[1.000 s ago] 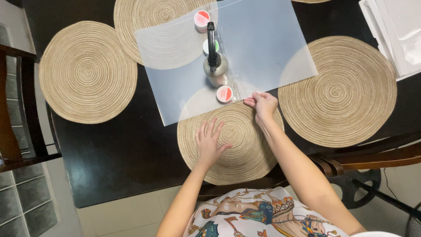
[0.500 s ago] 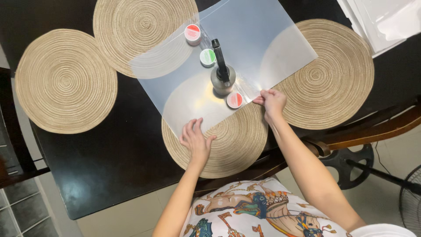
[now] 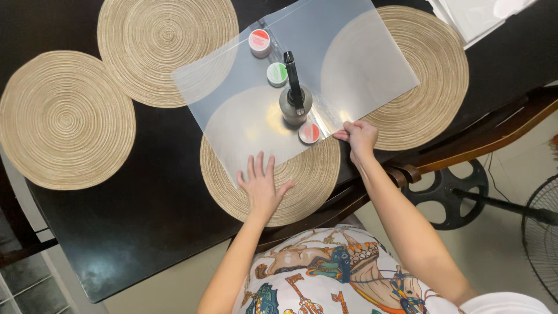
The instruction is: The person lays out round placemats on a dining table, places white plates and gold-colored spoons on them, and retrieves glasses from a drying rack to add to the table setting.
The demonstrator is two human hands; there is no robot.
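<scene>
Pinching the near edge of the clear plastic sheet, the right hand keeps its grip pressed on it; the left hand lies spread flat on the near placemat (fingertips touching the sheet's corner), by the desk's near edge.

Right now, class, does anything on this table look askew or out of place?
The translucent sheet lies skewed across three round woven mats, its near edge pinched by the right hand. Nothing looks spilled or damaged.
</scene>
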